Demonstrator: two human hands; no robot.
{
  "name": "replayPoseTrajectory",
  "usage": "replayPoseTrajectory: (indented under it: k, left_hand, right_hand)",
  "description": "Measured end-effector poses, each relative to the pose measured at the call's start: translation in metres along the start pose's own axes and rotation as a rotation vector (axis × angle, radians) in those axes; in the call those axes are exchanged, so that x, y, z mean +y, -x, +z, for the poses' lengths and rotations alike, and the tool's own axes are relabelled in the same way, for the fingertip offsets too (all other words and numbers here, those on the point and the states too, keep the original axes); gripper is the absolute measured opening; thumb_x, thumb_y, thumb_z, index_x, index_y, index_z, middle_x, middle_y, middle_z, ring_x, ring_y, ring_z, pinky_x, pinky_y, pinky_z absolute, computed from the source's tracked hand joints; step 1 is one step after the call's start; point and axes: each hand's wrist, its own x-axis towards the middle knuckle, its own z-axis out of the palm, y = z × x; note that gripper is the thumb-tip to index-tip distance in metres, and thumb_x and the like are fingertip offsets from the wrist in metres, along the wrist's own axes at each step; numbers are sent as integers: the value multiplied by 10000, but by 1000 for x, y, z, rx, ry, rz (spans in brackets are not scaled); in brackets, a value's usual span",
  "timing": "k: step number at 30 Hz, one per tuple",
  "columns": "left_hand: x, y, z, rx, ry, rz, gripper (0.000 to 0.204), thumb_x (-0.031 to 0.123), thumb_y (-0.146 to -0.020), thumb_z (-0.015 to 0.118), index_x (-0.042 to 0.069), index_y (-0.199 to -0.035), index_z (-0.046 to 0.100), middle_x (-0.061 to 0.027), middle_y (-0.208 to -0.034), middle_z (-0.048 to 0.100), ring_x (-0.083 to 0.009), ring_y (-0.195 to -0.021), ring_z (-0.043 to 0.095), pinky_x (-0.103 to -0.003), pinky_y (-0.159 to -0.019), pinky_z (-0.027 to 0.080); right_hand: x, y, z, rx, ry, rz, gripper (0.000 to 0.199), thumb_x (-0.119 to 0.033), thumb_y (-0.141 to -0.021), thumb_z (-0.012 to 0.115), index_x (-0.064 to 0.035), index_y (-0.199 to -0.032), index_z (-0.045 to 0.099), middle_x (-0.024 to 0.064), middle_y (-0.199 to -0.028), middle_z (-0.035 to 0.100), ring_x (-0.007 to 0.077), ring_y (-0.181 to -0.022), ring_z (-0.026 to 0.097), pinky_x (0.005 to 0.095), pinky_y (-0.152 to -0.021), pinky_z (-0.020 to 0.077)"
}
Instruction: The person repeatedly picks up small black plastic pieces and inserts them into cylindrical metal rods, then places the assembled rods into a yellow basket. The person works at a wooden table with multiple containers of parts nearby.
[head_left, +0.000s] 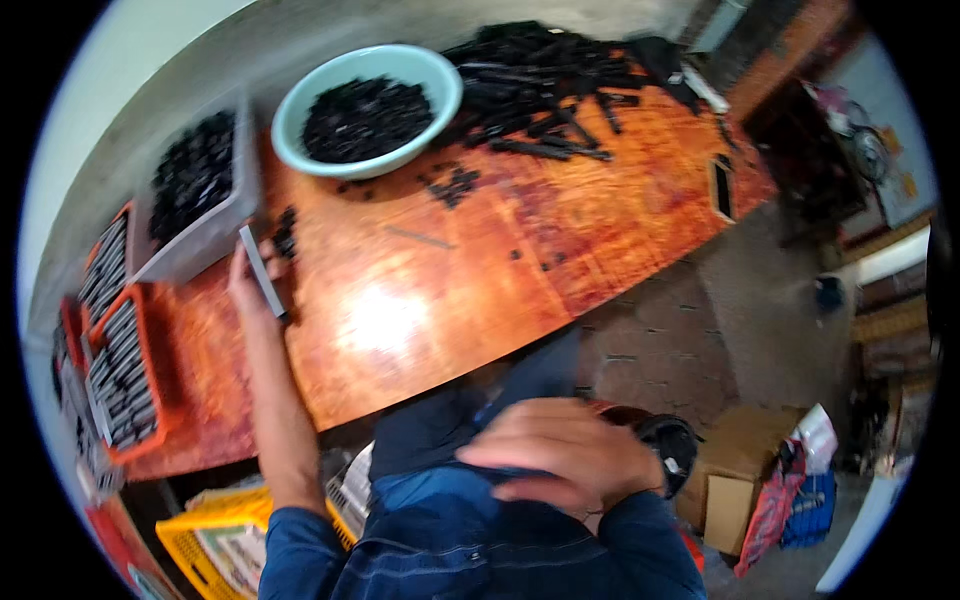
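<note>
At the left of the table my left hand (243, 278) is closed on a slim grey bar (262, 272) with a dark lower end. Small black parts (286, 235) lie on the table just beyond its fingers. My right hand (560, 450), blurred by motion, is over my lap in front of the table edge. Its fingers are stretched out with the thumb apart, and nothing shows between them. A thin grey strip (420, 237) lies on the orange-brown table (480, 290), with a small cluster of black pieces (452, 187) behind it.
A pale blue basin (288, 140) and a translucent bin (190, 245), both filled with black parts, stand at the back left. Orange trays (158, 400) of grey-black pieces sit far left. Long black parts (530, 75) are heaped behind. A phone-like object (722, 188) lies at the right edge.
</note>
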Motion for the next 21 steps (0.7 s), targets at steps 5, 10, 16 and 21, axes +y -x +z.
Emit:
replayPoseTrajectory:
  k: [5,10,16,21]
  left_hand:
    - [-4,-14,-7,-71,-38,3,330,314,-1045,500,132,-1303,598,-71,-810,615,-177,-560,514,-283,-504,439]
    - [-6,-4,10,-32,-20,-11,303,329,-1071,441,135,-1251,590,-69,-801,608,-173,-563,530,-286,-530,454]
    - [3,1,2,-93,134,-34,324,339,-1079,436,177,-1317,583,-59,-849,611,-178,-605,537,-299,-552,474]
    - [13,-1,2,94,74,95,385,350,-1069,440,170,-1403,506,-72,-846,616,-199,-719,609,-335,-611,524]
  right_hand:
    - [-53,-40,0,122,365,-462,268,-132,-897,650,-150,-1160,704,32,-1049,721,132,-747,637,243,-634,478]
    - [-41,-92,25,144,211,-518,422,-184,-962,583,-215,-1379,640,9,-1084,663,82,-593,443,230,-466,307]
    - [-7,-109,23,95,43,-732,270,-192,-900,659,-166,-1155,743,42,-1100,707,132,-696,556,230,-564,404]
    - [30,-157,-5,51,259,-200,372,-104,-789,725,-106,-1161,719,103,-1100,732,255,-979,699,367,-859,537]
